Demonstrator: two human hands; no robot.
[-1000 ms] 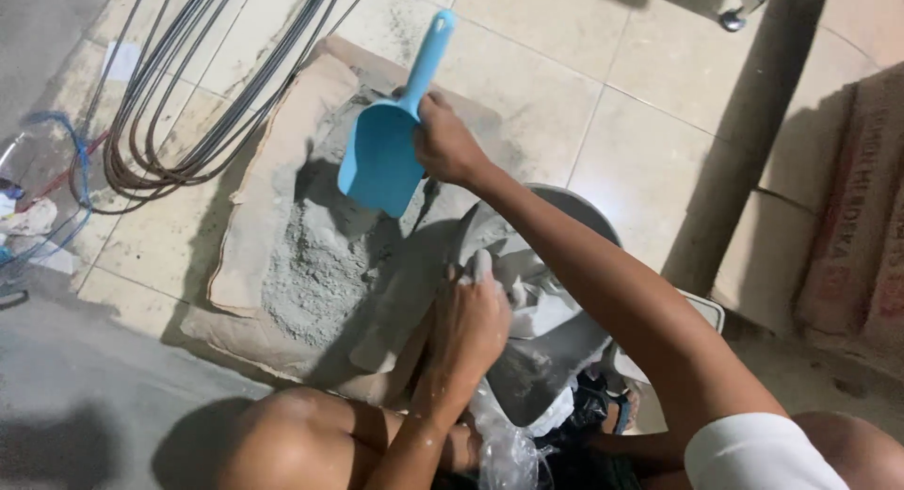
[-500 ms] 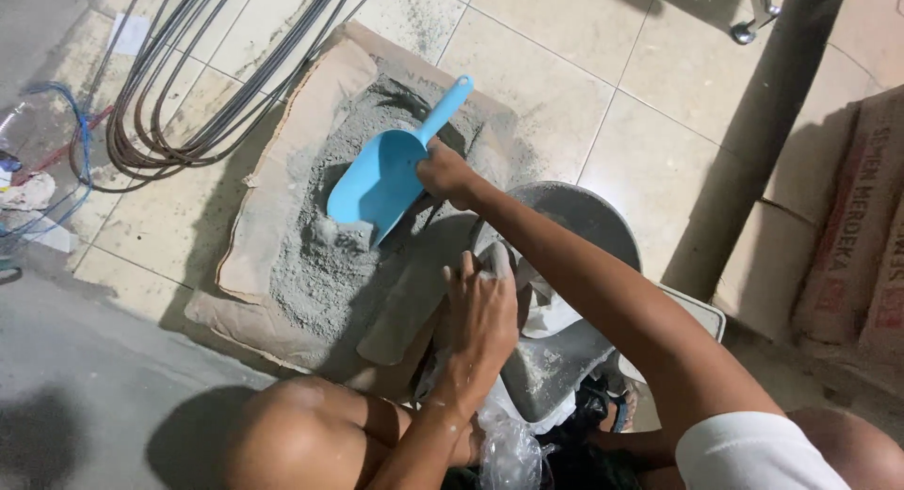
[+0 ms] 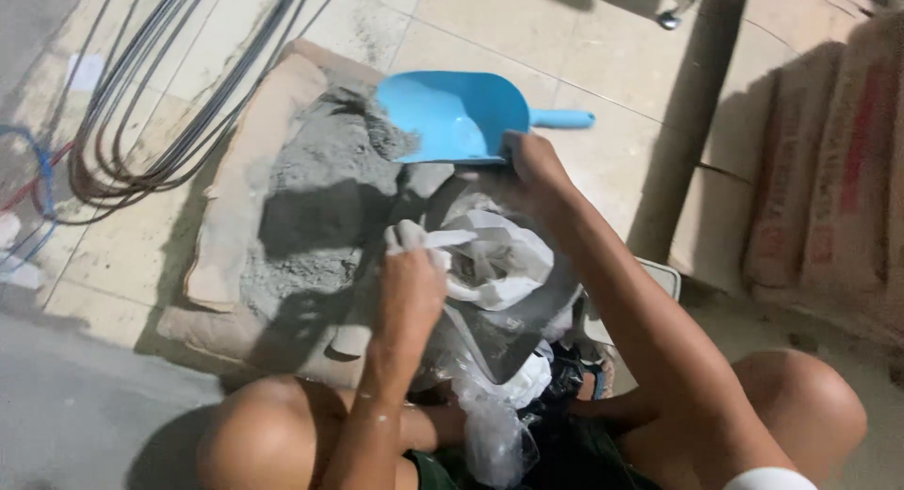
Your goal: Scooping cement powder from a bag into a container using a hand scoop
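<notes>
I squat over an opened sack of grey cement powder (image 3: 311, 198). My right hand (image 3: 535, 162) grips the rear rim of a blue plastic scoop (image 3: 452, 118), whose mouth lies against the powder heap while its handle sticks out free to the right. My left hand (image 3: 411, 285) pinches the rim of a whitish plastic bag (image 3: 499, 255) and holds it open just below the scoop. The bag rests in a grey basin (image 3: 513, 344) between my knees, and some grey powder shows inside it.
A bundle of bent dark steel rods (image 3: 151, 123) lies on the tiled floor at upper left, with a blue hose (image 3: 38, 198) beside it. A dark upright post (image 3: 702, 123) stands at right, and stacked brown sacks (image 3: 829, 179) sit beyond it. A clear plastic bag (image 3: 490, 424) lies by my legs.
My right hand has swung the scoop from the air down into the powder heap, and the handle now points right. The left hand has kept its hold on the bag rim.
</notes>
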